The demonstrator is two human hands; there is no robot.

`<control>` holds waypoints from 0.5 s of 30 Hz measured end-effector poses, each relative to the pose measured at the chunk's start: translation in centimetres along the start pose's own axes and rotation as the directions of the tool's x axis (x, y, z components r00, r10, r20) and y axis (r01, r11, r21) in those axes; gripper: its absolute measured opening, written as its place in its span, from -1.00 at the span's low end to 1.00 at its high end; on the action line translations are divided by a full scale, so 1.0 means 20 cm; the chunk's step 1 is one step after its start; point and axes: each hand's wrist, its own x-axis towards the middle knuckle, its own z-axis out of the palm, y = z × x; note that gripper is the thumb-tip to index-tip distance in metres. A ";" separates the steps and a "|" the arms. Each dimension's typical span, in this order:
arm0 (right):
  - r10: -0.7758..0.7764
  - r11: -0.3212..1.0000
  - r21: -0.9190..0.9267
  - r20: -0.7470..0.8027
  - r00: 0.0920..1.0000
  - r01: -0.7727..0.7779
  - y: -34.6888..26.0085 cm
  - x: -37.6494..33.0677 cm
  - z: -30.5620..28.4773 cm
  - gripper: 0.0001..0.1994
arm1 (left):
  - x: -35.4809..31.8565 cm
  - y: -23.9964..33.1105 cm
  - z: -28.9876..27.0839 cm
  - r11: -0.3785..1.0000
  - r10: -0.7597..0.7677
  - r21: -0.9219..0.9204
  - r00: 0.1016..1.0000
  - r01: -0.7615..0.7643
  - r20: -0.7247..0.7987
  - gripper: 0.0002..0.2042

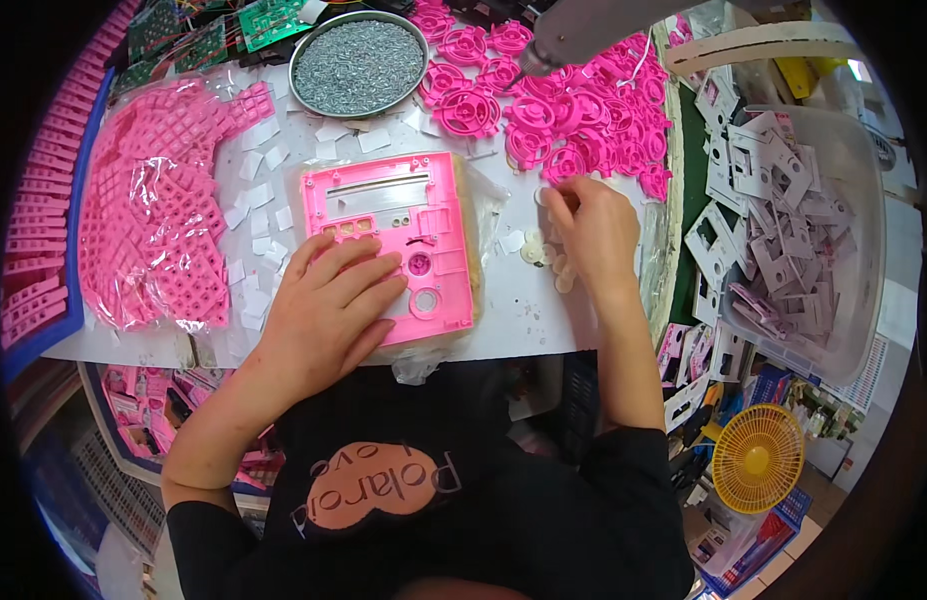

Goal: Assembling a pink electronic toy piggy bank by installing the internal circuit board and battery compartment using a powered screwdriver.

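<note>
The panel [453, 290] is smooth pink plastic with a soft sheen, its inset strip [378, 197] silvery and reflective. The pad [473, 235] beneath looks rough and tan under clear, crinkled film. The grids [173, 130] are pink plastic, seen through a glossy, wrinkled bag [153, 210]. The rings [468, 112] look like shiny moulded plastic, the discs [533, 252] like smooth, pale plastic. Bright metal bits [358, 65] glint in a polished metal dish [358, 113]. The slips [261, 135] look like matt white paper. The counter [528, 330] is smooth and white, faintly marked. The tub [863, 300] is translucent plastic, the fan [755, 460] yellow plastic, the shirt [523, 480] matt black cloth.
</note>
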 end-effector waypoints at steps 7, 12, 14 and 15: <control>-0.254 0.852 0.461 -0.052 0.966 0.249 -0.23 -0.01 -0.07 -0.95 | -0.02 -0.02 0.01 0.997 -0.021 -0.077 0.997 0.015 -0.073 -0.58; -0.623 0.726 0.330 -0.056 0.780 0.603 -0.45 -0.12 0.03 -0.91 | -0.02 -0.03 0.01 0.993 -0.009 -0.118 0.996 -0.002 -0.089 -0.62; -0.666 0.711 0.266 -0.041 0.744 0.651 -0.46 -0.12 0.07 -0.90 | -0.02 -0.02 0.01 0.994 -0.014 -0.111 0.996 0.004 -0.086 -0.63; -0.674 0.707 0.255 -0.041 0.738 0.660 -0.46 -0.12 0.07 -0.89 | -0.02 -0.02 0.02 0.993 -0.015 -0.117 0.996 0.004 -0.093 -0.63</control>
